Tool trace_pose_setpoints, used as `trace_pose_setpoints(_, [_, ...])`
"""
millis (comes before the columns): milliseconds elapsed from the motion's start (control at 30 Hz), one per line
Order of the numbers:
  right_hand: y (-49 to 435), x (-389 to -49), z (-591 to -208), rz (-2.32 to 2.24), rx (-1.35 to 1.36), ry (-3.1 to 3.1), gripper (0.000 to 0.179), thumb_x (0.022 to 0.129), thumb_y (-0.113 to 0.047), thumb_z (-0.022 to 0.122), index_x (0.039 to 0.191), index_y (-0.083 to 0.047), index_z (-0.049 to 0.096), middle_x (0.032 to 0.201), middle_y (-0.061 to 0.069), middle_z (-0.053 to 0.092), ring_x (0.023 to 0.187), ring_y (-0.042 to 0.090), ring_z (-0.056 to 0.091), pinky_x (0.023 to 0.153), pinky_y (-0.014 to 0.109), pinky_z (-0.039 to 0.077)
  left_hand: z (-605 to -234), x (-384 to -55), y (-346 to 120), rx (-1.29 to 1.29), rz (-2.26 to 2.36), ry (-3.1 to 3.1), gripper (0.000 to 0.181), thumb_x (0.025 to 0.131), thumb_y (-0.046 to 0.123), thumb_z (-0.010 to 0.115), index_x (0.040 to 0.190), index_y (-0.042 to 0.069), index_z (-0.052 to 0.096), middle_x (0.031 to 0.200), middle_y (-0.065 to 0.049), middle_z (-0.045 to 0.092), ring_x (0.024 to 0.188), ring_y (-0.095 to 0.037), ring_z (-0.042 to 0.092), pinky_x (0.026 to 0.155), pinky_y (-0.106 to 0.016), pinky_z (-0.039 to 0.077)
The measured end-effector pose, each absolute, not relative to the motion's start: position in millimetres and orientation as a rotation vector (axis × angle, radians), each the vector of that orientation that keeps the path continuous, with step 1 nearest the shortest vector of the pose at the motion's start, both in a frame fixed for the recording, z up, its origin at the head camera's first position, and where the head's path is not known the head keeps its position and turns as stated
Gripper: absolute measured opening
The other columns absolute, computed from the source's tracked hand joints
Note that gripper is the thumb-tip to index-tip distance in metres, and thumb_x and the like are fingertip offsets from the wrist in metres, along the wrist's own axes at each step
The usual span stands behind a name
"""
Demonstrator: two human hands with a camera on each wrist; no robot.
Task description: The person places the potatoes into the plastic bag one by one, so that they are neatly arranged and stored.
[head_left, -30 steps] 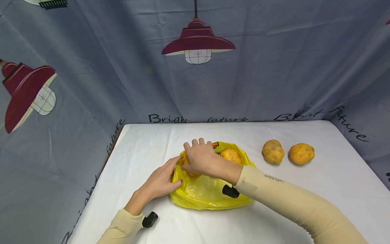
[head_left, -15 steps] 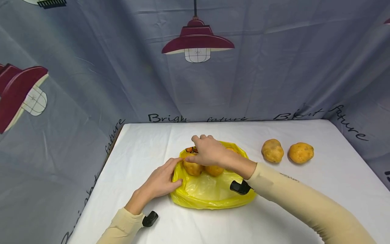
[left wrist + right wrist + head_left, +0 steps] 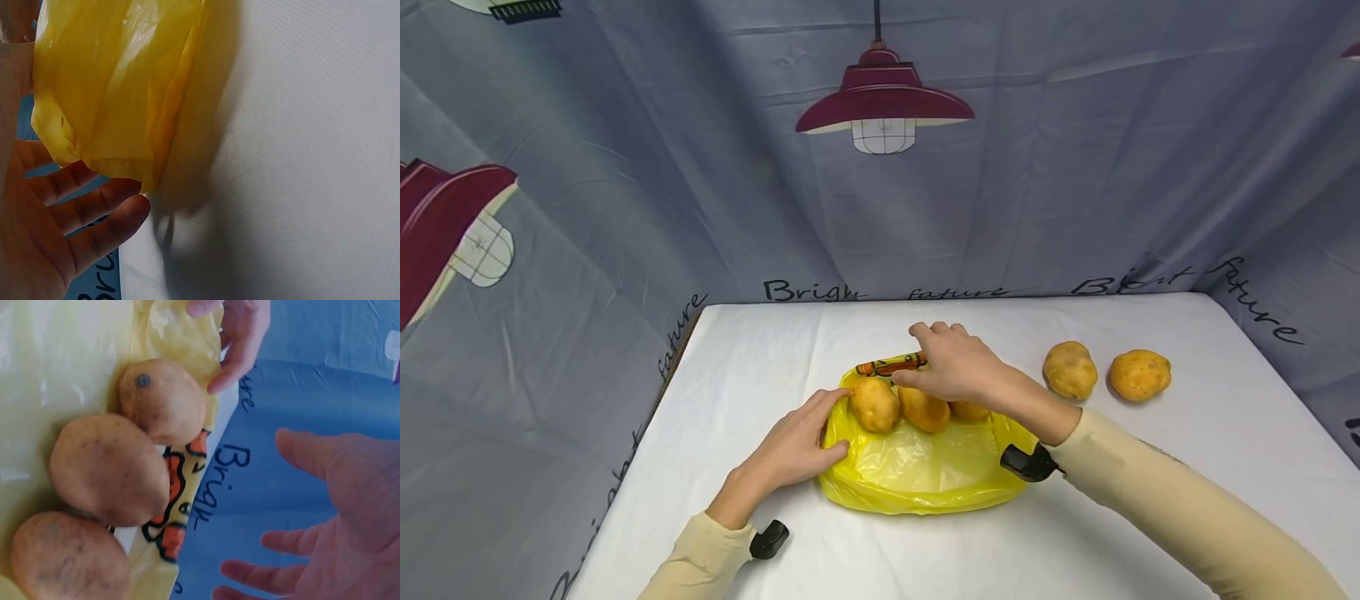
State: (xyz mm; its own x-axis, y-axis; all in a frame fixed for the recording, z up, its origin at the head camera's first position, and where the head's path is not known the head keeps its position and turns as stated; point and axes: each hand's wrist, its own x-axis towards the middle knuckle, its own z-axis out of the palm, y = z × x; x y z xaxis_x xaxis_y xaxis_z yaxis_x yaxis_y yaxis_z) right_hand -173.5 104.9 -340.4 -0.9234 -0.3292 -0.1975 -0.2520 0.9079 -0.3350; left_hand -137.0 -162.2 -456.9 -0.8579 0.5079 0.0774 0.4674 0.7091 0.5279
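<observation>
A yellow plastic bag (image 3: 925, 483) lies on a white-covered table (image 3: 760, 358), its mouth spread and its near side sagging into loose folds. Three potatoes rest in a row inside it, toward the far edge: the left potato (image 3: 875, 406), the middle potato (image 3: 926, 411) and the right potato (image 3: 970, 412), the last partly hidden by the right wrist in the head view. Just behind them, the far edge bears an orange and black print (image 3: 887, 365). The left hand (image 3: 800, 443) rests against the bag's left side, fingers extended and spread from the thumb; in the left wrist view the fingertips lie along the outer plastic. The right hand (image 3: 955, 362) hangs above the far edge, thumb and fingers apart and free, clear of the potatoes in the right wrist view. The two hands are separate. To the right of the bag, a rounder potato (image 3: 1070, 370) and an oval potato (image 3: 1139, 375) lie near each other on the table. Behind stands a grey-blue curtain (image 3: 737, 183) printed with a red lamp (image 3: 884, 100) and black lettering (image 3: 811, 291).
</observation>
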Motion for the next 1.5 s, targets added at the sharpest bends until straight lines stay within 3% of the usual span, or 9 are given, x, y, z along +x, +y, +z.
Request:
trace_pose_setpoints(400, [152,-175,-342,-0.578,-0.374,2.824,0.082,0.093,-0.055,0.063,0.149,0.000,0.041,0.136,0.027,0.052,0.122,0.047,0.050,0.095,0.061,0.043,-456,-137,-163,0.813,0.848,2.838,0.070,0.084,0.033,0.067,0.148,0.014,0.046,0.137,0.000,0.056,0.120,-0.019,0.057,0.097,-0.044,0.047])
trace_pose_setpoints(967, [195,-167,-345,-0.626,-0.287,2.830,0.079,0.095,-0.051,0.061,0.146,0.006,0.041,0.136,0.034,0.052,0.124,0.052,0.048,0.095,0.064,0.042,-453,-137,-162,0.790,0.851,2.826,0.067,0.084,0.033,0.068,0.146,0.017,0.049,0.135,0.001,0.056,0.117,-0.019,0.058,0.097,-0.043,0.047])
trace_pose_setpoints(1500, [268,-166,-339,-0.692,-0.071,2.813,0.092,0.095,-0.063,0.054,0.150,0.007,0.031,0.142,0.036,0.043,0.123,0.053,0.049,0.094,0.066,0.041,-455,-137,-162,0.777,0.849,2.829,0.067,0.084,0.034,0.068,0.146,0.018,0.049,0.136,0.002,0.056,0.116,-0.020,0.058,0.096,-0.044,0.047])
